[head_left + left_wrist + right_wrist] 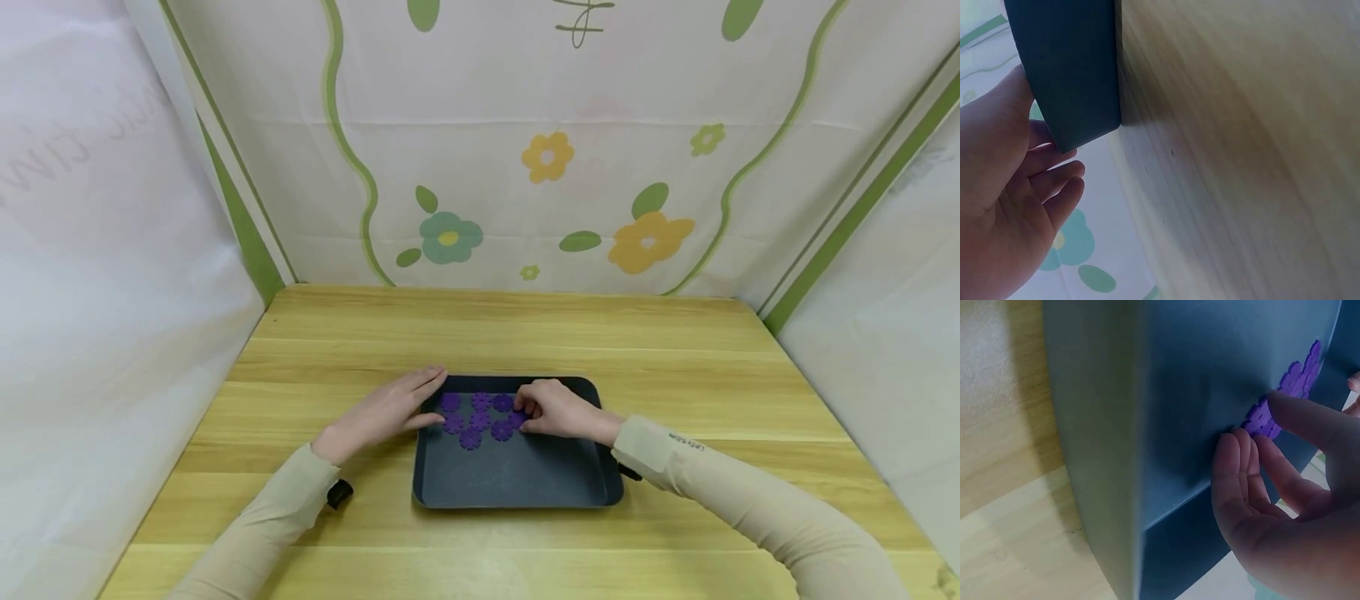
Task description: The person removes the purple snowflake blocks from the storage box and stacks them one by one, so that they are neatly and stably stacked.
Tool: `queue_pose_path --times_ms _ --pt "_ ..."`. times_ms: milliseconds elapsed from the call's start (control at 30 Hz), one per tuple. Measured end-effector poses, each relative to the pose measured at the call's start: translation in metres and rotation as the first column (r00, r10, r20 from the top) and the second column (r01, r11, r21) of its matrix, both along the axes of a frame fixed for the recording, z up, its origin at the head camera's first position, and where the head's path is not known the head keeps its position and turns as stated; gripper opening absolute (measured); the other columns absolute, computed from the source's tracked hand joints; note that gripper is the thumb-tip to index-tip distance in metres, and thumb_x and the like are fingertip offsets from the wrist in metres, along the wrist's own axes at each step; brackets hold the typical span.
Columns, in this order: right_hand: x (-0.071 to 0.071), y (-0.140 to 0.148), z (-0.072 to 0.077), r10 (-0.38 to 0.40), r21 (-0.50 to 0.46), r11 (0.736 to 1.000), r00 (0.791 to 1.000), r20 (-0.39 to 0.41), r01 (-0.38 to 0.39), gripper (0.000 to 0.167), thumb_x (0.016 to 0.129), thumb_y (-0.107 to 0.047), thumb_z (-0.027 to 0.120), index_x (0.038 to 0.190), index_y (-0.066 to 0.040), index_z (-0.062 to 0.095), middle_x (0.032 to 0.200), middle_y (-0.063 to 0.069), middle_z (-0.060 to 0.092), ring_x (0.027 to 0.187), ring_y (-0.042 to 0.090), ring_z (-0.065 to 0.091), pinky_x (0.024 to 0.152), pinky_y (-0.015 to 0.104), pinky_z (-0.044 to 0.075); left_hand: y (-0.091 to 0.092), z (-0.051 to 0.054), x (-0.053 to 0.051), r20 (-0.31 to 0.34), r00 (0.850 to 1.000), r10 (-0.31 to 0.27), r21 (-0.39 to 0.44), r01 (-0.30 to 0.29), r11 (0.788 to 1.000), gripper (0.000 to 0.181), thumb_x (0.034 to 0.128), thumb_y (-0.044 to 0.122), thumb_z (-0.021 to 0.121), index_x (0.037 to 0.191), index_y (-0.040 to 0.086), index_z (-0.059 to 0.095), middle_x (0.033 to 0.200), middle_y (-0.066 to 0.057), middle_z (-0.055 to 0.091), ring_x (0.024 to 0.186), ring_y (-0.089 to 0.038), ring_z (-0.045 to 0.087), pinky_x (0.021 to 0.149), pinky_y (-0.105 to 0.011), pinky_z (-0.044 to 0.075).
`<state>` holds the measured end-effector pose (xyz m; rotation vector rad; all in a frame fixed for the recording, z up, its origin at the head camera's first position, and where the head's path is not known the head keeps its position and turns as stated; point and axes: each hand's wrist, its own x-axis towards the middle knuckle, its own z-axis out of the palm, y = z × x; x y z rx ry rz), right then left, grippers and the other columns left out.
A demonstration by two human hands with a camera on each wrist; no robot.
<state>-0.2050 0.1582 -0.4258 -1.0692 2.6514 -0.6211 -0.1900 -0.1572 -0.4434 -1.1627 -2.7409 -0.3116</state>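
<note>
A dark grey-blue rectangular tray with raised walls and rounded corners (pixel 517 483) sits on a pale wooden table with yellowish grain (pixel 517 550), its long sides running left to right before a seated or standing person whose long beige sleeves (pixel 281 492) reach in from both sides. On the tray floor, in the far half and mostly left of its middle, about eight flat purple discs with scalloped, flower-like edges (pixel 479 421) lie in a close group, some seeming to touch. The person's right hand (pixel 558 410) comes in over the tray's right wall, thumb and forefinger bent to opposite edges of the rightmost purple disc (pixel 515 419), apparently pinching it; the other fingers curl together just beside it, over the tray floor. That disc lies directly at these fingertips, toward the tray's left from the palm, and being round it has no long axis; the rest of the group lies beyond it, further toward the left wall. The right hand is clearly nearer to it than the left hand (pixel 396 404), which straddles the tray's far left corner, thumb extended inside the wall near the leftmost discs, fingers loose and nearly straight outside it, holding no disc. Beyond the tray's far side hangs a white cloth-like backdrop printed with flowers and leaves (pixel 480 100)
</note>
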Motion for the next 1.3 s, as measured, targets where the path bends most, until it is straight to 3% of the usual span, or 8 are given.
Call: queue_pose_path --times_ms 467,800,1033,1300 --pt "0.001 -0.001 0.001 -0.042 0.037 0.998 0.999 0.012 0.041 0.021 0.085 -0.012 0.077 0.102 -0.002 0.070 0.093 0.009 0.065 0.080 0.016 0.062 0.068 0.019 0.052 0.001 -0.001 0.001 -0.022 1.000 0.008 -0.018 -0.009 1.000 0.072 0.0943 0.045 0.063 0.148 0.000 0.044 0.150 -0.020 0.048 0.137 -0.031 0.051 0.109 -0.043 0.048" --pt "-0.001 -0.002 0.001 -0.041 0.051 0.998 0.999 0.024 0.039 0.023 0.082 -0.012 0.079 0.100 -0.001 0.071 0.093 0.009 0.068 0.078 0.012 0.063 0.068 0.019 0.054 0.002 -0.001 0.005 0.008 0.999 0.035 -0.048 -0.034 0.998 0.077 0.0948 0.049 0.061 0.151 0.001 0.039 0.155 -0.019 0.042 0.141 -0.032 0.046 0.112 -0.045 0.045" --pt "-0.002 -0.003 0.001 -0.041 0.079 0.996 0.999 0.028 0.039 0.023 0.081 -0.013 0.079 0.100 -0.002 0.072 0.092 0.009 0.071 0.077 0.010 0.063 0.067 0.020 0.055 0.003 0.002 0.010 0.080 0.995 0.067 -0.076 -0.061 0.995 0.081 0.0955 0.051 0.058 0.154 0.001 0.034 0.160 -0.018 0.033 0.146 -0.034 0.038 0.115 -0.049 0.041" --pt "0.000 0.001 0.005 -0.030 0.068 0.997 0.999 0.020 0.028 0.021 0.081 -0.015 0.080 0.097 -0.003 0.072 0.090 0.007 0.072 0.076 0.011 0.065 0.067 0.020 0.054 0.002 0.001 0.014 0.072 0.993 0.094 -0.095 -0.087 0.992 0.083 0.0950 0.053 0.058 0.153 -0.001 0.034 0.160 -0.020 0.032 0.146 -0.035 0.038 0.115 -0.050 0.041"
